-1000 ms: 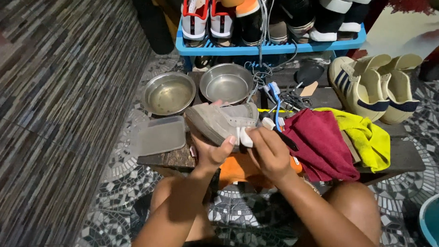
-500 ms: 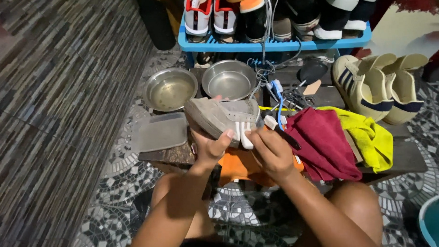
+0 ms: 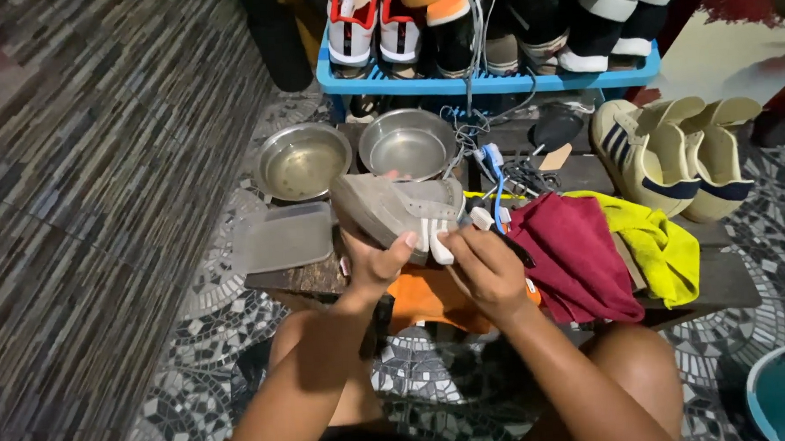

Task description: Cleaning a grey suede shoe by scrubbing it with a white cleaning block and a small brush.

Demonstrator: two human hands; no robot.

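Grey sneaker [image 3: 396, 210] held sole-up above a low wooden bench [image 3: 716, 279], the left hand [image 3: 372, 265] cupped under it with the thumb pressed on its side while the right hand [image 3: 485, 265] pinches a small brush [image 3: 482, 219] at the heel — scrubbing looks to be the step in hand. Any further stroke calls for a firm grip and short strokes: two steel bowls [image 3: 303, 158], a red cloth [image 3: 572, 249] and a yellow cloth [image 3: 663, 246] crowd close, with open room only toward the lap.
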